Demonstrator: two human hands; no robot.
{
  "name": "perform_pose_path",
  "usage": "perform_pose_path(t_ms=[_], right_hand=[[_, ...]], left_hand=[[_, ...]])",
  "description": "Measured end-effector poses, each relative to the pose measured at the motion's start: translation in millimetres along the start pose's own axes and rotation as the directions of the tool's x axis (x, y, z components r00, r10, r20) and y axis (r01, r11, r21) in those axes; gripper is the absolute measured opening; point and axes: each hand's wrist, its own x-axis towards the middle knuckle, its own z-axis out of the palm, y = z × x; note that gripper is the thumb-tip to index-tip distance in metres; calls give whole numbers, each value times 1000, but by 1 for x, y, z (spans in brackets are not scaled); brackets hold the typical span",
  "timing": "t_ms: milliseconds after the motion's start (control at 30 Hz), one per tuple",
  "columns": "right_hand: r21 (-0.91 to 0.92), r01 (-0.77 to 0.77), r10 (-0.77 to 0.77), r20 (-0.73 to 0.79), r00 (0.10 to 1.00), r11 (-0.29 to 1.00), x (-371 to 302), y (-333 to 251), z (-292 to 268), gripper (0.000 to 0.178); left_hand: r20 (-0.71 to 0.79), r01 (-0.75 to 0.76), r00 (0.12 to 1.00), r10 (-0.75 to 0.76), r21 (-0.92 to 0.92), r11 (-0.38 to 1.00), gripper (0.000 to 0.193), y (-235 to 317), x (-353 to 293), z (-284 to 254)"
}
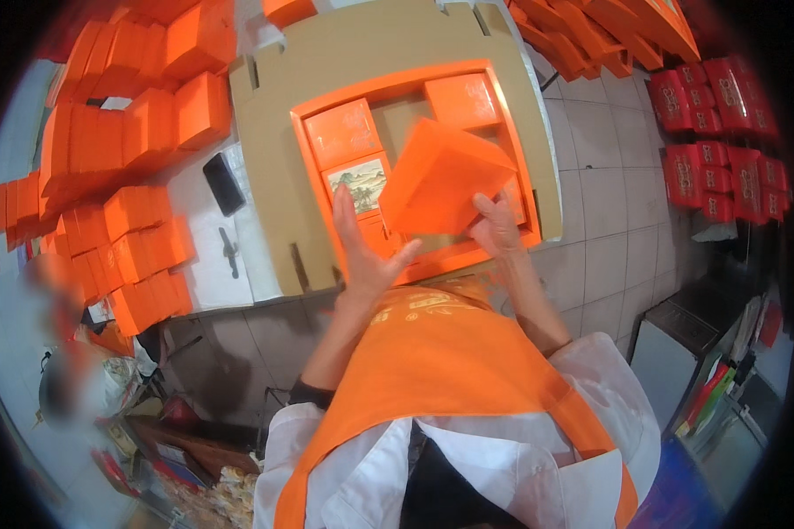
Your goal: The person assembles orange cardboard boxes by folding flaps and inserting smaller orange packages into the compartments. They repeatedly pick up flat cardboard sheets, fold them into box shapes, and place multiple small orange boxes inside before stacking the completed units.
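Observation:
My right hand [497, 227] grips an orange box [445, 181] by its lower right corner, holding it tilted above a large shallow orange tray [388, 81]. Close to the tray's left side, my left hand [366, 260] is open, its thumb and fingers spread and nothing in it. Inside the tray sit a glossy orange box [340, 132] at the upper left and another orange box [463, 99] at the upper right. Between the upper left box and my left hand lies a panel with a landscape picture [362, 183]. The held box hides part of the tray's middle.
Brown cardboard [269, 167] with slots lies under the tray. To its left are a black phone [224, 184] and a dark slim tool [228, 253]. Stacked orange boxes [137, 132] crowd the left; more orange pieces [582, 35] stand at upper right, red packages [719, 132] farther right.

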Motion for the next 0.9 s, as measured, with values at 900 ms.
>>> perform_pose_path(t_ms=[900], right_hand=[[-247, -84, 36, -192, 981, 965, -45, 39, 8, 58]], left_hand=[[495, 708, 607, -622, -693, 139, 51, 34, 20, 69]])
